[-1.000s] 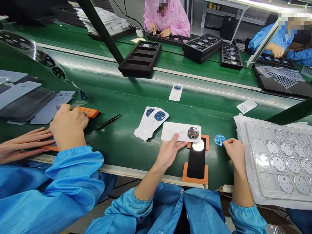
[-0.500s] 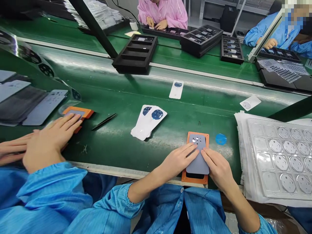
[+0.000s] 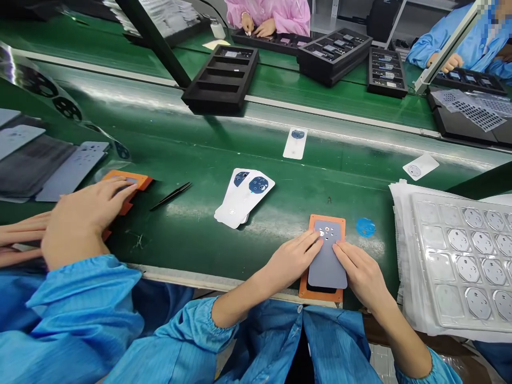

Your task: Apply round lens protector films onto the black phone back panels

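A grey phone back cover [image 3: 327, 264] with several holes at its upper end lies a little askew over an orange fixture [image 3: 304, 293], whose dark recess shows below the cover's bottom edge. On the cover's left side, my left hand [image 3: 294, 258] holds the edge with bent fingers near the holes. The fingertips of my right hand [image 3: 362, 269] grip the opposite edge. Both thumbs are mostly hidden. To the right of the fixture lies a round blue film [image 3: 365, 228]. White cards [image 3: 244, 205] with dark blue camera-ring pieces on them overlap to the left.
A co-worker's hand [image 3: 84, 213] rests over another orange fixture [image 3: 140, 180] at left, near black tweezers [image 3: 171, 196]. Clear trays [image 3: 438, 256] of round pieces stand at right. Single cards [image 3: 295, 144] lie further back. A black tray [image 3: 224, 80] juts over the bench.
The whole view has shifted slightly. My hands stay on the back cover, which sits slightly differently over the fixture. The co-worker's flat hand at left has bent its fingers.
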Tool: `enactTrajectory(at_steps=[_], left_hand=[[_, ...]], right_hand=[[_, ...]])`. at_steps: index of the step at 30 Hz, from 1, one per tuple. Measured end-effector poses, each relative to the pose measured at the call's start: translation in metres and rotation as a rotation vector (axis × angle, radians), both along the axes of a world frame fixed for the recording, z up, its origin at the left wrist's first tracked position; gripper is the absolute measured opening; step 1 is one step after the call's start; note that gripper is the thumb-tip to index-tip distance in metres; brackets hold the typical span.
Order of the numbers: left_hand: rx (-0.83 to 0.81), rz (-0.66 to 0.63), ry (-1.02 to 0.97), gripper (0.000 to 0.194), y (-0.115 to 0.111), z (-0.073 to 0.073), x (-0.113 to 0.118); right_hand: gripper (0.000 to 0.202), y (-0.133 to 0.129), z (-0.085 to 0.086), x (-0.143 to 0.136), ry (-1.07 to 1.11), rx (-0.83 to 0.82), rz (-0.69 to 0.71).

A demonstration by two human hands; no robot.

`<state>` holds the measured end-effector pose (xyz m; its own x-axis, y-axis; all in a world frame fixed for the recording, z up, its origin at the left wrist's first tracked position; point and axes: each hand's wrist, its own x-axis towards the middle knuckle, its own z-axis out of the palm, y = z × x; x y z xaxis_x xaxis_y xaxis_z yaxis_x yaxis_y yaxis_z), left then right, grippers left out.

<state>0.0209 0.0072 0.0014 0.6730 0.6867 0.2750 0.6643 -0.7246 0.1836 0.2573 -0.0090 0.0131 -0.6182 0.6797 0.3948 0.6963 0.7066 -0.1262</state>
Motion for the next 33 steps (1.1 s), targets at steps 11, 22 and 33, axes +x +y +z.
enactTrajectory(at_steps=[11,22,33], left_hand=[[0.08,0.026,0.197,0.036,-0.002,-0.007,0.004],[0.169,0.039,0.197,0.035,-0.013,-0.004,0.006],[0.082,-0.054,0.32,0.044,-0.009,0.004,0.011]], right_hand=[[0.052,0.005,-0.018,-0.006,-0.233,-0.072,-0.03],[0.053,-0.005,-0.011,-0.008,-0.263,-0.09,-0.014],[0.058,-0.008,-0.016,-0.008,-0.255,-0.045,-0.031]])
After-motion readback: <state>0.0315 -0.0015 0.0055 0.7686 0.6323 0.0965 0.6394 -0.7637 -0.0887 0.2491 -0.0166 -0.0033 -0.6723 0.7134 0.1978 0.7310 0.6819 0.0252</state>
